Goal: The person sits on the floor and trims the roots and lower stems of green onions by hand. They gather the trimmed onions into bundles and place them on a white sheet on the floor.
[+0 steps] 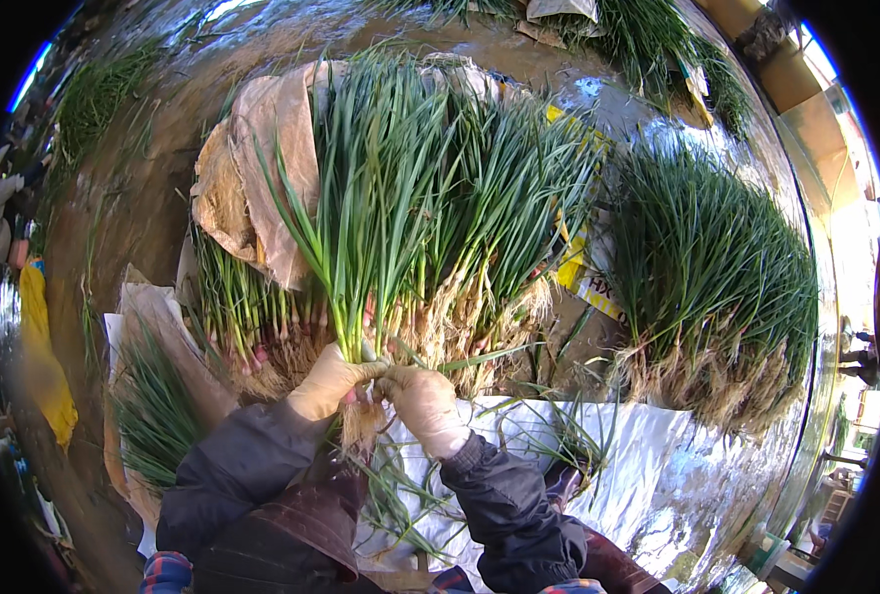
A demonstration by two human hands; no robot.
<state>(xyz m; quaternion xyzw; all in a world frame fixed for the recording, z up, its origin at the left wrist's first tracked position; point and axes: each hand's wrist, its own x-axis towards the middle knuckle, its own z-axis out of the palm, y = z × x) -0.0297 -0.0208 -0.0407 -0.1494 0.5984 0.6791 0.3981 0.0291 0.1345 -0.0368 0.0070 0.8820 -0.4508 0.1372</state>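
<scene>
My left hand (330, 380), in a pale tan glove, grips a bunch of green onions (380, 223) low on its stems. The long green leaves point away from me. Reddish bulbs and pale stringy roots (362, 425) hang below that hand. My right hand (424, 407), gloved alike, has its thumb and fingers pinched at the base of the bunch, against the left thumb. Exactly which stem or leaf sits between the right fingertips is hidden. Just beyond both hands lie more rooted green onions (477, 297), partly behind the held bunch.
A brown cloth sack (280, 163) covers onions at the left. Another large onion pile (715, 275) lies right. Loose leaves (403, 512) litter a white sheet (633, 453) by my legs. A yellow cloth or bag (39, 356) is far left, on wet ground (143, 215).
</scene>
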